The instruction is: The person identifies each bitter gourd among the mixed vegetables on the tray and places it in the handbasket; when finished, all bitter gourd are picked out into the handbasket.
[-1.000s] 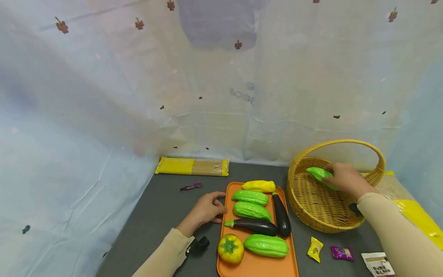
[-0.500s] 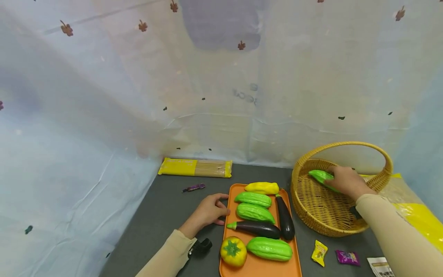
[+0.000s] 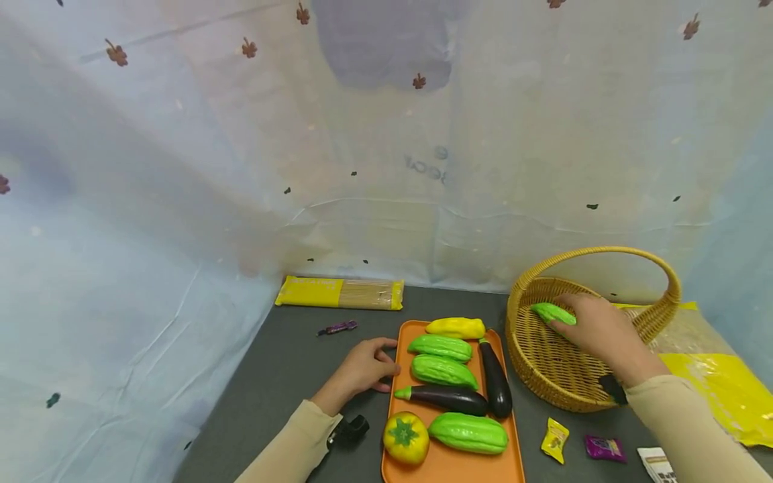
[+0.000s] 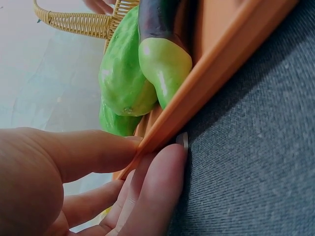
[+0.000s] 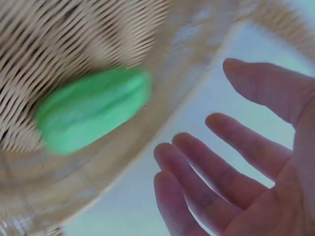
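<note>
Though gourd [image 5: 93,110] blurs, right fingers [image 5: 216,165] seem off it

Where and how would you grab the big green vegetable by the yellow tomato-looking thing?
Probably the middle of the big green vegetable, from above, closing across its narrow width. It lies crosswise on the orange tray, rounded, with bare tray along its near side. The yellow fruit crowds its left end, so that end looks awkward.

Orange tray rim [image 4: 211,71] between fingertips [image 4: 127,148]
</note>
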Motion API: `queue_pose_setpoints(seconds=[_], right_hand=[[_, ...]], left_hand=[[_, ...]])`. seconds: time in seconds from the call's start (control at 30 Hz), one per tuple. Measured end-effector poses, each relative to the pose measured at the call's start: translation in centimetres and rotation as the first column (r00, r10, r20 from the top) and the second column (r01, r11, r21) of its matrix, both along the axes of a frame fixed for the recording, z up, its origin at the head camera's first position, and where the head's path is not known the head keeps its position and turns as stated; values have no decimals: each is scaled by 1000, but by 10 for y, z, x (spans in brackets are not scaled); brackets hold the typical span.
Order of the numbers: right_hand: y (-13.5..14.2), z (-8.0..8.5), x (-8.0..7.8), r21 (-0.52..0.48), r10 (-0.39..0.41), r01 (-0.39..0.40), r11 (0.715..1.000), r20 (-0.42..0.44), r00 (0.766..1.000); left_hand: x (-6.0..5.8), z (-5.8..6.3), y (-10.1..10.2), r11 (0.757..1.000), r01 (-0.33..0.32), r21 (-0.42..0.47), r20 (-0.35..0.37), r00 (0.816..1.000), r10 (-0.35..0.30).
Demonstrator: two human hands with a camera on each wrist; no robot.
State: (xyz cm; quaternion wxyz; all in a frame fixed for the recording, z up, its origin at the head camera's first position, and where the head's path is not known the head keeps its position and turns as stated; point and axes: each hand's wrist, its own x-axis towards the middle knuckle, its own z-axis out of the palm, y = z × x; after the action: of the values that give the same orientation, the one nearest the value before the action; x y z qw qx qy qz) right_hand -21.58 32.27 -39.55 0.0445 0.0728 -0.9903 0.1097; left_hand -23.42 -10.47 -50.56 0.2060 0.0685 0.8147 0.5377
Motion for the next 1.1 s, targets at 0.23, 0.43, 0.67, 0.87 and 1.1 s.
queue_pose_setpoints(seconds=[0.23, 0.43, 0.67, 0.87, 1.1], right_hand=[[-62, -11, 62, -104, 132, -144, 984, -118, 984], [-101, -34, 95, -160, 280, -285, 945, -50, 959], [-121, -51, 106, -214, 384, -365, 906, 51, 922], [-127, -52, 106, -216, 392, -363, 907, 111, 913], [-126, -53, 103, -236, 418, -376, 896, 161, 894]], left_hand=[[0, 3, 2, 1000, -1, -3, -2, 1000, 1], [0, 3, 1, 1000, -1, -12, 1, 1000, 1], [0, 2, 2, 1000, -4, -9, 5, 1000, 4], [0, 2, 3, 1000, -6, -15, 8, 1000, 6], [-1, 1, 0, 1000, -1, -7, 10, 1000, 1]])
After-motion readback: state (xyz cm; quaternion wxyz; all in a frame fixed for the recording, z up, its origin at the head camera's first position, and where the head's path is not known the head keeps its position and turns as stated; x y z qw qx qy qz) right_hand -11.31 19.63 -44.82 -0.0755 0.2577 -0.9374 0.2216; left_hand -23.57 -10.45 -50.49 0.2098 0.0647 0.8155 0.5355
